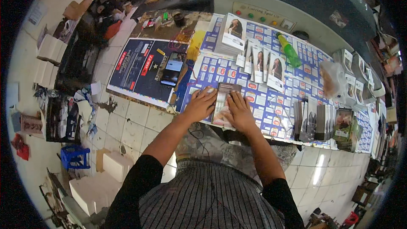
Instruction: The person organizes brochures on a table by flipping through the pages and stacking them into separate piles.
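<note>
A dark-topped printed piece [222, 101], flat card or folded carton, lies at the near edge of the table in front of me. My left hand [201, 104] rests at its left side, palm down with the fingers stretched out. On its right part lies my right hand [240, 111], also flat with fingers extended. Neither hand grips anything. How many layers the piece has is hidden. Beyond the hands are a stack of white cards with a portrait [232, 38] and several fanned cards [276, 71] with similar prints.
Rows of upright printed cards [313, 121] stand to the right, near a clear plastic bag [332, 80] and bundled cards [355, 74]. A green bottle [291, 54] lies behind. Left are a phone [173, 70] and yellow string [193, 52]. A grey machine [271, 10] borders the far side.
</note>
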`<state>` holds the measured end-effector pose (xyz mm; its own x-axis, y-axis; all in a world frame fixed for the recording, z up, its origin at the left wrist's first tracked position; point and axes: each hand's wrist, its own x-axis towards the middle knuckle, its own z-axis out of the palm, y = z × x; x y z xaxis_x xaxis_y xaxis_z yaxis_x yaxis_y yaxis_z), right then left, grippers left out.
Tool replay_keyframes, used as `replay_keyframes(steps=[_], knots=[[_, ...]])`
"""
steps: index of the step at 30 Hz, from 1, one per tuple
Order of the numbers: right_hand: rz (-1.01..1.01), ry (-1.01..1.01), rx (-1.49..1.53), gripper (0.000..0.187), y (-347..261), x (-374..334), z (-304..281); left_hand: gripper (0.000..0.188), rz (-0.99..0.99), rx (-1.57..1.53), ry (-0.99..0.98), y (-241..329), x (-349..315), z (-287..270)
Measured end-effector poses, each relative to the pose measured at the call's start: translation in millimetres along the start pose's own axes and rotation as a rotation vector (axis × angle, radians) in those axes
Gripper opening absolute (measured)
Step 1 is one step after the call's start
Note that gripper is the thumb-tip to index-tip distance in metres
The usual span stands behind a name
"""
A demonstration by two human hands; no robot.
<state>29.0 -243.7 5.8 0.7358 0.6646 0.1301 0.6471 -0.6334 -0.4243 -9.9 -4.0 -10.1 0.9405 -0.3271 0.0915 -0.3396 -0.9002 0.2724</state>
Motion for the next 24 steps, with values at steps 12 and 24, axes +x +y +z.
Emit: replay_keyframes(steps=[12, 24], knots=[[-0.024, -0.023, -0.102, 0.078, 3, 1, 17, 0.070, -0.034, -0.171, -0.059, -7, -4, -3], [-0.005, -0.029, -0.144, 0.081, 1, 4, 15, 0.078, 0.026, -0.102, -0.107, -10, -3, -5]])
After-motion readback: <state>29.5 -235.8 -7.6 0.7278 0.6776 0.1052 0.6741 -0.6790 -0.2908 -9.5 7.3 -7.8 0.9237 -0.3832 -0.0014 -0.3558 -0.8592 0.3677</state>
